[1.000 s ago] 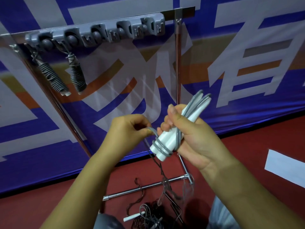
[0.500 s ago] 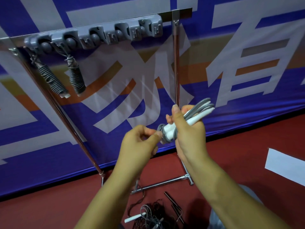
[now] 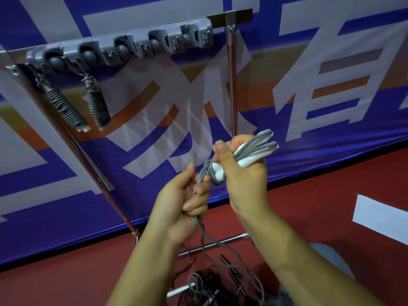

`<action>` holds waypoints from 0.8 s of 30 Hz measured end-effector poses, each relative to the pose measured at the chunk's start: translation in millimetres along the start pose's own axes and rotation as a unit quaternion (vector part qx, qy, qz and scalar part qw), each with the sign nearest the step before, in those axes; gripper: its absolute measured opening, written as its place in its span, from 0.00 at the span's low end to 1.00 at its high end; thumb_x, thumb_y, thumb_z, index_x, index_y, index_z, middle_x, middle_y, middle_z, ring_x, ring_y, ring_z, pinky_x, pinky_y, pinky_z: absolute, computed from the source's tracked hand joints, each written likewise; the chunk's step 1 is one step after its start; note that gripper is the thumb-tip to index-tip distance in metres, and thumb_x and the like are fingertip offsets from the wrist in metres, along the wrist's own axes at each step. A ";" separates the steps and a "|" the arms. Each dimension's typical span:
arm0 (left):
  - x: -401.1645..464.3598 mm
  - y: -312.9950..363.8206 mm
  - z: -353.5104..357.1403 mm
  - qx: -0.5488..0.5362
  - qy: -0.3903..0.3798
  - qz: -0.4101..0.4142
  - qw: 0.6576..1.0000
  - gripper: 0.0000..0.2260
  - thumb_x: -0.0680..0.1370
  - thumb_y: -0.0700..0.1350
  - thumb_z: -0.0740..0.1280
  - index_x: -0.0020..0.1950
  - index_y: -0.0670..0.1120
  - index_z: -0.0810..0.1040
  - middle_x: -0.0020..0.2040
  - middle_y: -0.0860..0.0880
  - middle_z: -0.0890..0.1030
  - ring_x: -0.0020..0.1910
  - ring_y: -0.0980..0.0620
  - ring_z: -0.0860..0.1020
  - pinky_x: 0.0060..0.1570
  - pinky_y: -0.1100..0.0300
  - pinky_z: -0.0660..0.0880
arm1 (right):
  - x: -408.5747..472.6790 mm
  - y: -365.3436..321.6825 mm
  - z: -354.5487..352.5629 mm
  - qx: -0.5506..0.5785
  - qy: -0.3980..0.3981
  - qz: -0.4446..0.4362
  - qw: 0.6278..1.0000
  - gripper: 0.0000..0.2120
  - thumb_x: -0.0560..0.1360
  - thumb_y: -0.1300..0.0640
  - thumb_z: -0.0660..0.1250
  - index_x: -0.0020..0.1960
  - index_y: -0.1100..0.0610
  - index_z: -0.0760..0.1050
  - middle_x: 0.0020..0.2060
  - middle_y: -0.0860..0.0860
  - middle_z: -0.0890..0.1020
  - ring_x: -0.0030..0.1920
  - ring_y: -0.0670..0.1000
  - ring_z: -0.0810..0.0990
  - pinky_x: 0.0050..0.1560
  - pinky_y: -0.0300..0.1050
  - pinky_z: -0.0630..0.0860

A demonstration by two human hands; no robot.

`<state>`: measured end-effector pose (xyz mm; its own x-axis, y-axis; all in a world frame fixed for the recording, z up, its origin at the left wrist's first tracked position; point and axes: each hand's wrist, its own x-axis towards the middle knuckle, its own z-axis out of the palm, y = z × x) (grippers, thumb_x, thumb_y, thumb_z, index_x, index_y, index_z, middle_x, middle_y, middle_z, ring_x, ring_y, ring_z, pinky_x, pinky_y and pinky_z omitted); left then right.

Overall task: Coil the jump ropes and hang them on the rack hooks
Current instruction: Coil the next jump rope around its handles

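With right hand [image 3: 240, 173] fingers clamped on the white handles [image 3: 249, 161] and left hand [image 3: 187, 204] fingers pinching the grey cord [image 3: 199, 226], each wrap is best pulled snug beside the previous one.

Both forearms raised from near edge, right hand [image 3: 242, 180] fisted with thumb up, left hand [image 3: 183, 208] just beside it, lower, fingers curled in a pinch

Two coiled ropes [image 3: 81, 107] under rack hooks [image 3: 120, 48]
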<state>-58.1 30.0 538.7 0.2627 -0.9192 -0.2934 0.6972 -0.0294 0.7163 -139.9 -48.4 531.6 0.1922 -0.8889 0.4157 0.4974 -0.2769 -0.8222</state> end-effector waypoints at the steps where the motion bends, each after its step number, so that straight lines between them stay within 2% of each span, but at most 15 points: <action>1: 2.7 1.2 -5.5 -0.057 -0.039 -0.048 0.996 0.17 0.77 0.51 0.61 0.37 0.39 0.77 0.24 0.50 0.70 0.15 0.60 0.59 0.16 0.69 0.53 | -0.2 -2.6 0.5 0.006 -0.010 -0.003 1.000 0.14 0.70 0.51 0.74 0.35 0.48 0.69 0.30 0.57 0.76 0.33 0.51 0.77 0.38 0.48 0.77; 4: 4.8 -2.7 -16.9 -0.173 -0.152 -0.156 0.961 0.21 0.82 0.51 0.54 0.54 0.34 0.76 0.29 0.43 0.76 0.21 0.56 0.64 0.21 0.64 0.61 | -1.4 -12.0 -0.1 0.072 -0.039 0.014 0.997 0.11 0.69 0.54 0.69 0.37 0.53 0.67 0.27 0.48 0.78 0.26 0.45 0.77 0.27 0.40 0.74; 6: 2.0 0.4 -16.6 -0.165 -0.175 -0.166 0.956 0.20 0.83 0.50 0.54 0.57 0.34 0.75 0.29 0.43 0.76 0.21 0.55 0.64 0.22 0.63 0.61 | -1.3 -15.4 -2.3 0.070 -0.041 0.007 0.997 0.11 0.70 0.54 0.70 0.39 0.54 0.68 0.28 0.46 0.78 0.28 0.43 0.78 0.29 0.40 0.75; 7: 0.8 2.2 -13.3 -0.138 -0.167 -0.156 0.964 0.19 0.82 0.50 0.56 0.56 0.36 0.77 0.28 0.44 0.76 0.19 0.56 0.64 0.20 0.64 0.61 | -0.5 -14.9 -3.0 0.054 -0.043 -0.005 0.998 0.11 0.71 0.53 0.72 0.39 0.51 0.69 0.28 0.46 0.79 0.30 0.44 0.80 0.31 0.43 0.77; 8: -1.7 5.3 -10.2 -0.077 -0.139 -0.122 0.980 0.17 0.81 0.50 0.59 0.53 0.37 0.79 0.25 0.47 0.74 0.17 0.58 0.63 0.17 0.66 0.59 | -0.1 -14.5 -3.4 0.035 -0.049 -0.016 0.998 0.11 0.72 0.51 0.73 0.38 0.46 0.71 0.29 0.46 0.79 0.33 0.46 0.80 0.34 0.46 0.78; 9: -6.1 7.3 -6.5 0.019 -0.079 -0.059 0.995 0.15 0.78 0.49 0.61 0.49 0.38 0.80 0.25 0.48 0.74 0.16 0.59 0.62 0.15 0.69 0.59 | 0.4 -13.9 -3.6 0.019 -0.057 -0.024 0.998 0.10 0.71 0.50 0.72 0.36 0.43 0.71 0.30 0.47 0.79 0.35 0.48 0.81 0.37 0.50 0.79; 10: -10.3 8.5 -2.9 0.125 -0.016 0.021 0.992 0.14 0.76 0.47 0.62 0.46 0.38 0.81 0.26 0.48 0.76 0.16 0.59 0.65 0.16 0.70 0.61 | 0.8 -12.8 -4.3 0.012 -0.064 -0.025 0.998 0.09 0.70 0.50 0.71 0.35 0.42 0.72 0.31 0.48 0.79 0.37 0.50 0.81 0.39 0.51 0.79; 11: -13.0 9.7 0.0 0.200 0.026 0.088 0.976 0.11 0.76 0.45 0.62 0.45 0.38 0.80 0.29 0.46 0.80 0.19 0.58 0.70 0.19 0.69 0.66 | 1.2 -11.6 -4.8 0.009 -0.071 -0.025 0.997 0.10 0.71 0.52 0.71 0.35 0.42 0.72 0.31 0.49 0.78 0.37 0.50 0.81 0.40 0.50 0.80; 13: -17.8 13.0 5.2 0.286 0.061 0.167 0.941 0.08 0.78 0.38 0.63 0.46 0.38 0.81 0.36 0.42 0.84 0.29 0.53 0.80 0.30 0.66 0.76 | 0.8 -10.6 -5.4 0.000 -0.076 -0.037 0.996 0.13 0.72 0.57 0.71 0.35 0.42 0.72 0.32 0.48 0.78 0.35 0.48 0.81 0.40 0.45 0.79; 15: -24.0 14.8 9.6 0.374 0.078 0.217 0.898 0.07 0.78 0.34 0.63 0.47 0.40 0.81 0.38 0.42 0.84 0.36 0.50 0.83 0.37 0.64 0.79 | 0.5 -11.6 -4.8 -0.005 -0.077 -0.054 0.996 0.13 0.72 0.57 0.71 0.36 0.41 0.73 0.32 0.48 0.79 0.35 0.47 0.80 0.40 0.43 0.79; 17: -29.8 13.7 14.9 0.446 0.083 0.253 0.854 0.08 0.78 0.34 0.63 0.46 0.44 0.81 0.37 0.48 0.84 0.34 0.54 0.82 0.36 0.67 0.78 | 1.2 -14.7 -3.3 -0.008 -0.077 -0.067 0.995 0.14 0.72 0.57 0.71 0.36 0.40 0.73 0.32 0.46 0.79 0.34 0.45 0.80 0.40 0.42 0.79; 19: -32.9 10.4 21.3 0.474 0.087 0.284 0.829 0.08 0.78 0.37 0.64 0.44 0.46 0.81 0.34 0.52 0.83 0.28 0.59 0.76 0.31 0.69 0.73 | 2.2 -17.2 -1.4 -0.013 -0.081 -0.078 0.994 0.16 0.73 0.59 0.71 0.36 0.39 0.74 0.31 0.44 0.80 0.33 0.42 0.80 0.38 0.37 0.77; 21: -33.7 10.6 26.5 0.434 0.089 0.297 0.846 0.07 0.79 0.38 0.64 0.43 0.43 0.80 0.33 0.50 0.82 0.24 0.58 0.69 0.27 0.68 0.68 | 1.7 -17.3 1.3 -0.014 -0.096 -0.083 0.992 0.15 0.72 0.58 0.72 0.36 0.39 0.73 0.32 0.45 0.80 0.33 0.43 0.80 0.37 0.39 0.77; 24: -29.8 18.1 27.2 0.333 0.087 0.295 0.892 0.09 0.78 0.36 0.62 0.41 0.36 0.78 0.31 0.47 0.80 0.22 0.56 0.62 0.23 0.67 0.61 | -2.3 -15.3 4.3 -0.016 -0.115 -0.064 0.991 0.08 0.70 0.51 0.70 0.37 0.41 0.72 0.35 0.54 0.78 0.36 0.54 0.80 0.39 0.53 0.79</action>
<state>-71.5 46.1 577.6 0.5930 -0.7786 0.2054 -0.1310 0.1584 0.9787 -144.3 -40.5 544.9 0.3196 -0.7402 0.5916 0.5035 -0.3963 -0.7678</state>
